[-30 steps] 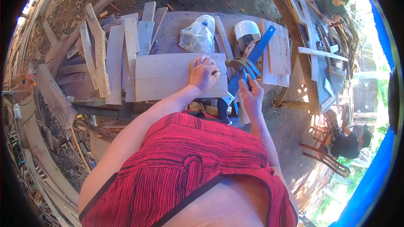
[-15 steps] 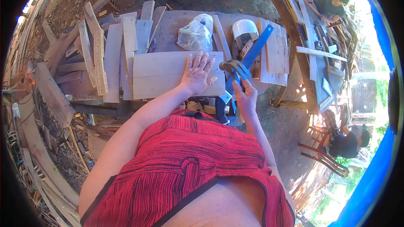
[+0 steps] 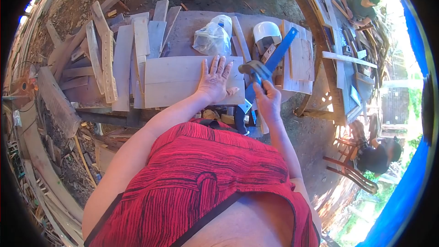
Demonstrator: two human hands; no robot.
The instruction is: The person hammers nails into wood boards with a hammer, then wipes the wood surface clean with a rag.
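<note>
While my left hand point(image 3: 213, 81) lies spread on the boards point(image 3: 171, 82), which run left-to-right, my right hand point(image 3: 269, 99) has the hammer point(image 3: 252, 68) gripped, head basically at their right end.

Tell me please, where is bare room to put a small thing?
Bare: the board left of the left hand; the table between the bag and the planks. Crowded: right of the board, around hammer and saw.

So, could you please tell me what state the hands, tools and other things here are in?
Left hand: open, fingers spread on the wide board.
Right hand: closed around the claw hammer.
Claw hammer: held.
Wide board: lying flat.
Handsaw: lying slanted, partly hidden.
Plastic bag: crumpled.
</note>
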